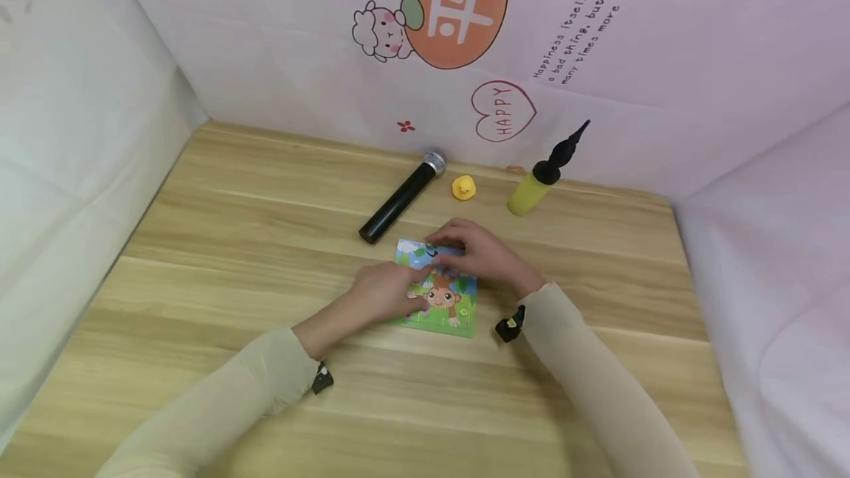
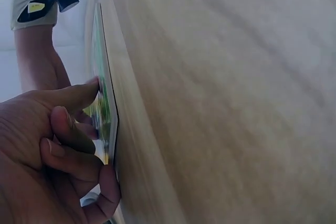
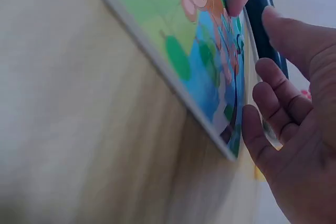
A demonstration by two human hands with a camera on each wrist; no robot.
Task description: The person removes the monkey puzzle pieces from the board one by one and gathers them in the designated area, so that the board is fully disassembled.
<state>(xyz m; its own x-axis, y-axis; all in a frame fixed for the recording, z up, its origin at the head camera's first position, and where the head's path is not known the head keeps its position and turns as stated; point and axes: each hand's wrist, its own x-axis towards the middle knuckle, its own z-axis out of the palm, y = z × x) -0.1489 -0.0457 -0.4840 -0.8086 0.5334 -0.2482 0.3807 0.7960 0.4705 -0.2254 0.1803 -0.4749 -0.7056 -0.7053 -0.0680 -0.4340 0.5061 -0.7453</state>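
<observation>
A flat jigsaw puzzle [image 1: 458, 324] with a cartoon monkey on a green and blue ground lies on the wooden table. From its left side my left hand [image 1: 385, 290] reaches over it, thumb and a finger touching the picture. The left wrist view shows this hand [image 2: 47, 150] side-on, other fingers bent near the board's edge. Over the upper right part is my right hand [image 1: 474, 249], its fingertips close above or on the picture. In the right wrist view the right hand [image 3: 299, 103] has its thumb and fingers apart, nothing between them. Part of the picture is hidden under both hands.
Just beyond the puzzle lies a black microphone [image 1: 401, 201] with a silver head. A small yellow rubber duck [image 1: 463, 187] sits right of it, then a yellow-green hand pump [image 1: 527, 192] with a black top. Printed white cloth [image 1: 299, 57] walls the table [image 1: 265, 198].
</observation>
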